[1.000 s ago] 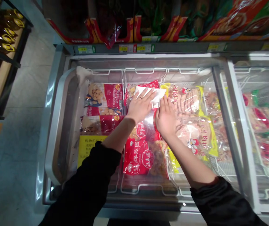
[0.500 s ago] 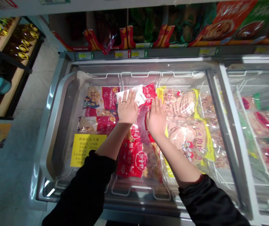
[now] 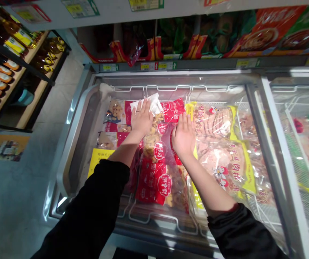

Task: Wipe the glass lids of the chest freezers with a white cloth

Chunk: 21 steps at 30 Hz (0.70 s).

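Note:
My left hand, wearing a ring, lies flat with fingers stretched out over a crumpled white tissue or cloth. It presses this against the clear lid of a chest freezer. To the right, my right hand rests flat on the same lid, fingers straight and close together, with nothing visible under it. Beneath the lid are red food bags in the middle and yellow-edged meat packs on the right. My hands partly cover some of the bags.
A yellow notice shows at the lid's left side, partly behind my left sleeve. A metal frame borders the lid on the right. Behind stand boxed goods under a shelf edge. Bottle shelves stand at left.
My left hand and the white tissue or cloth have slid a little left across the lid. My right hand stays about in place. The camera view has shifted slightly left.

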Available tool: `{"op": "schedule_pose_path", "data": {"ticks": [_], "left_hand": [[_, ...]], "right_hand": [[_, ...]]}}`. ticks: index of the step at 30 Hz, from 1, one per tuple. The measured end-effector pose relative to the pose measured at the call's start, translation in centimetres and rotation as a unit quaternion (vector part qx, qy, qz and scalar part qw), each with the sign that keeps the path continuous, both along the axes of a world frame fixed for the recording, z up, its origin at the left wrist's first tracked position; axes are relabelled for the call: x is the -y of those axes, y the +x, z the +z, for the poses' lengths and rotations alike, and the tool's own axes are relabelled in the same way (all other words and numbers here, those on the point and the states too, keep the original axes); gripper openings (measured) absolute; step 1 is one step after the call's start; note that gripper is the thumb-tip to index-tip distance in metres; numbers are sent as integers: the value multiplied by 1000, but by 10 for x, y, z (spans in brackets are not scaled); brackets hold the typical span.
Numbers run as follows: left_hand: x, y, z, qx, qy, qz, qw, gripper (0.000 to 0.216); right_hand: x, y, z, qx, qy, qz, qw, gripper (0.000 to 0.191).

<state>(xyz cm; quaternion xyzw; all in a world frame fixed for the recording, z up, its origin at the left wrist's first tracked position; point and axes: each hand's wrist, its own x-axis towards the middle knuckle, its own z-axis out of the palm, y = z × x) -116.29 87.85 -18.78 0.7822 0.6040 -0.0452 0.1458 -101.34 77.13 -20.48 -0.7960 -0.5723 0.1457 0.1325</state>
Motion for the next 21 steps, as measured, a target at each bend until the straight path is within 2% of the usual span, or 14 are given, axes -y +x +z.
{"op": "schedule_pose_path", "data": {"ticks": [2, 6, 10, 12, 15, 17, 21], "left_hand": [[17, -2, -1, -3, 12, 15, 1000, 67], [30, -8, -1, -1, 15, -43, 999, 66], [3, -16, 2, 12, -13, -140, 990, 66], [-18, -19, 2, 15, -29, -153, 988, 66], [-44, -26, -2, 13, -33, -114, 993, 68], [-49, -33, -5, 12, -25, -79, 997, 69], [-27, -43, -7, 12, 17, -34, 999, 67]], "right_hand": [[0, 0, -1, -6, 7, 0, 1000, 66], [2, 0, -6, -15, 32, -3, 999, 67], [3, 0, -11, -13, 54, -1, 998, 69], [4, 0, -12, -5, 55, 14, 998, 69], [3, 3, -12, 5, 45, 70, 997, 68], [3, 3, -10, 10, 36, 95, 995, 68], [-2, -8, -4, 15, 37, 88, 995, 65]]}}
